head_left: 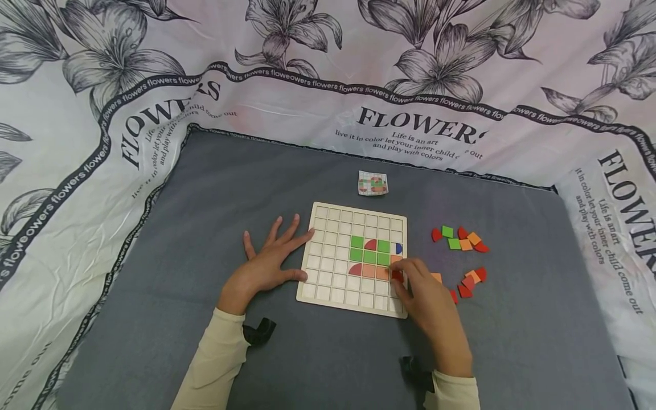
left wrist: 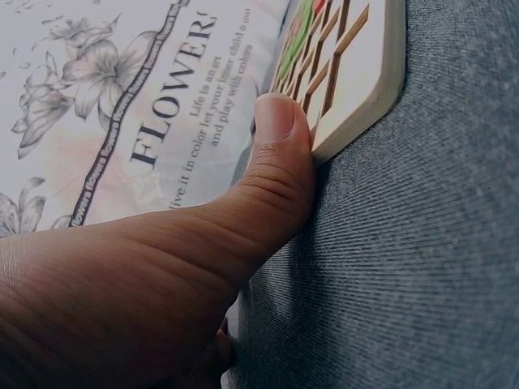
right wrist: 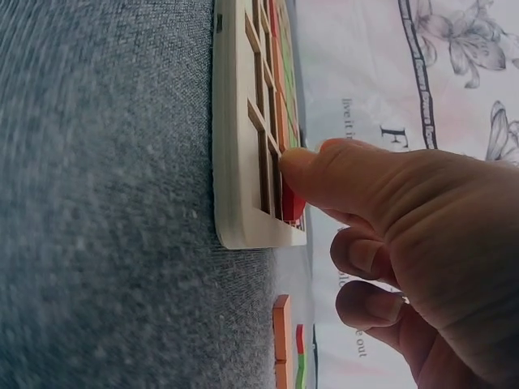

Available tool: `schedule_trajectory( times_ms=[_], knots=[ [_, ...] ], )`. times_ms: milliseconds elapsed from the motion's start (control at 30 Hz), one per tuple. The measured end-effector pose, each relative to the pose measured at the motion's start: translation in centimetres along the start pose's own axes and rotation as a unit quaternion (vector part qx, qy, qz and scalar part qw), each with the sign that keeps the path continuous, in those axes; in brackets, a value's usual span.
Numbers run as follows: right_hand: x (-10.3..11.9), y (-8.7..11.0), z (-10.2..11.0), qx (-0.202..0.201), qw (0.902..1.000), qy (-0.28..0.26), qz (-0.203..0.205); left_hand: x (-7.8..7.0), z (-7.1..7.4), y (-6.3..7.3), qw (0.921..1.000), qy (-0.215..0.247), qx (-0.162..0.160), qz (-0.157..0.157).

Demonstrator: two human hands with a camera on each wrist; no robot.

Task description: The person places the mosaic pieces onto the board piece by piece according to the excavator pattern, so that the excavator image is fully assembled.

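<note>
A pale wooden grid board [head_left: 335,280] lies flat on the grey cloth. Green squares [head_left: 370,257], orange squares [head_left: 368,270], red rounded pieces [head_left: 355,269] and a blue half-round piece [head_left: 398,248] fill some cells on its right side. My left hand [head_left: 263,266] is spread beside the left edge, its thumb [left wrist: 280,150] and a fingertip touching the board. At the right edge my right hand [head_left: 433,302] pinches a red piece [right wrist: 292,200] between thumb and forefinger, right at a cell. The fingers hide part of that piece in the head view.
A small patterned card [head_left: 373,184] lies behind the board. Loose red, green and orange pieces [head_left: 465,244] are scattered to the right, with another cluster [head_left: 470,281] nearer the right hand. A flower-printed cloth [head_left: 307,108] rises around the back and sides.
</note>
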State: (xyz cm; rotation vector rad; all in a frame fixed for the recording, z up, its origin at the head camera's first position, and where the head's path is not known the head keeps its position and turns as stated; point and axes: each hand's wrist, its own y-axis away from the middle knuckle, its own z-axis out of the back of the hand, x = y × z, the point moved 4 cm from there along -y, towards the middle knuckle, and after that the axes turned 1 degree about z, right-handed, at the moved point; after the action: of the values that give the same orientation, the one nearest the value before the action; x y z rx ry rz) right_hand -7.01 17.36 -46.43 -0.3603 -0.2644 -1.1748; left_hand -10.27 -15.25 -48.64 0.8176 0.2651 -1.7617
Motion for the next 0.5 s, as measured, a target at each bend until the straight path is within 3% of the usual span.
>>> schedule_trajectory(
  times_ms=[500],
  knots=[
    [0.15,0.06,-0.02,-0.016,0.9997,0.006,0.017,-0.04,0.07,0.03,1.0000,0.002,0.000,-0.004]
  ],
)
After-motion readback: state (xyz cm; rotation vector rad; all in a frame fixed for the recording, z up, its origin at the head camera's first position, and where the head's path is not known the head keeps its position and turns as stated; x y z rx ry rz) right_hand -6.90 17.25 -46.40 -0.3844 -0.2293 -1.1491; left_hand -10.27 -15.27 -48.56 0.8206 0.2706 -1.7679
